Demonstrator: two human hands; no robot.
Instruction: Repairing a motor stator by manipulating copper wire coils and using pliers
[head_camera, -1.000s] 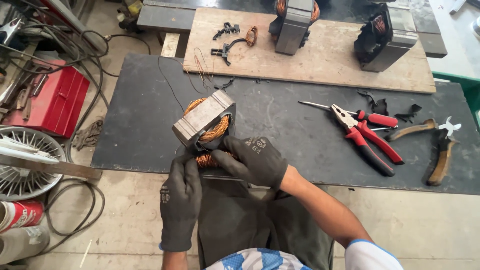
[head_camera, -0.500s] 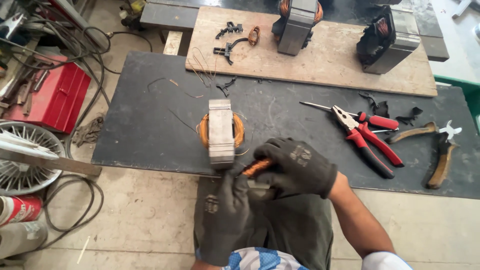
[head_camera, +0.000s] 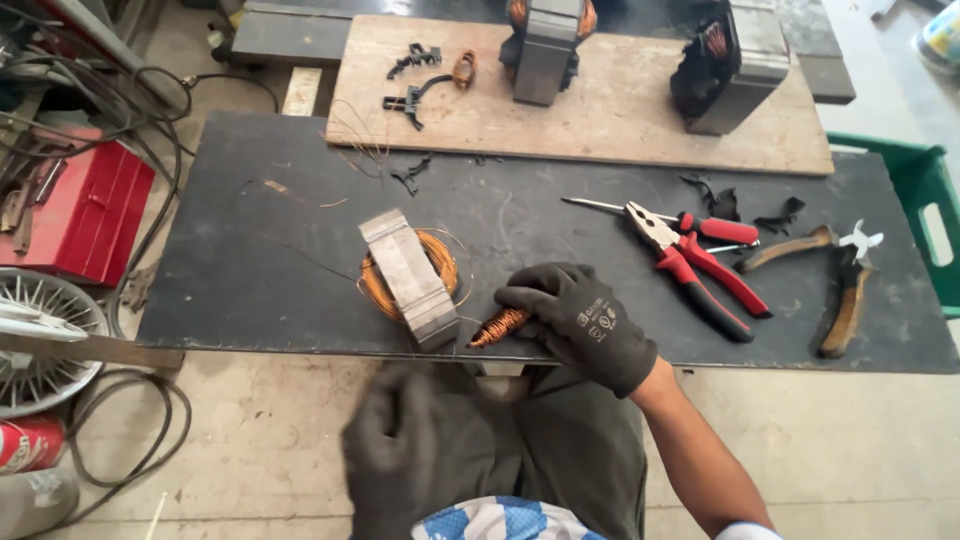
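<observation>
- Your right hand (head_camera: 580, 322) rests on the near edge of the dark surface (head_camera: 250, 290), its grip closed on a twisted bundle of copper wire (head_camera: 499, 327).
- The bundle's long axis runs left and slightly toward you, pointing at the motor core (head_camera: 410, 278) just beside it, whose copper coil (head_camera: 436, 262) shows behind the steel stack.
- Your left hand (head_camera: 395, 450) hangs blurred below the surface edge; I cannot tell its grip.
- Red-handled pliers (head_camera: 700, 262) lie right of your right hand.
- A red toolbox (head_camera: 85, 215) sits far left, contents unclear.
</observation>
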